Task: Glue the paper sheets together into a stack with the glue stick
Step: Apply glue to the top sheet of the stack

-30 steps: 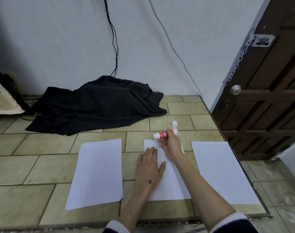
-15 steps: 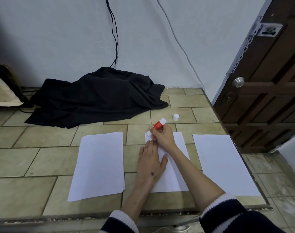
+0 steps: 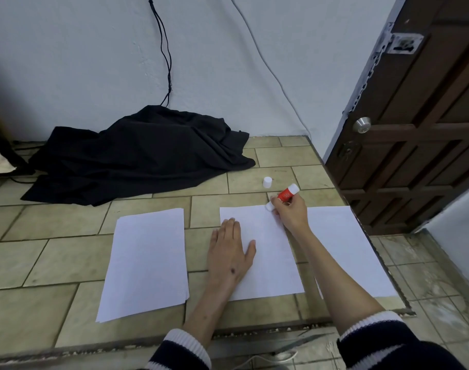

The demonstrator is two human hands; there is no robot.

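Three lots of white paper lie on the tiled surface across the lower half of the frame: a left stack (image 3: 145,260), a middle sheet (image 3: 268,252) and a right sheet (image 3: 342,244). Your right hand (image 3: 290,213) is closed around the red-and-white glue stick (image 3: 282,198), its white tip touching the middle sheet's top right corner, just above centre-right of the frame. Your left hand (image 3: 229,252) lies flat with fingers spread, palm down on that sheet's left edge, gripping nothing. Keep that palm pressing so the thin sheet cannot creep or buckle under the stick's drag. Judging from the tip position, the step in hand is gluing along the top edge; draw the stick in one even stroke and stay inside the margin, so no adhesive reaches the tiles. Keep the stick tilted low, as it is now, for broad contact. The paper is smooth, matte and flimsy; the tiles are glossy beige with recessed grout lines that may print through. The small white cylindrical cap (image 3: 267,182) stands on the tiles beyond the sheet, near the crumpled black cloth (image 3: 137,156).
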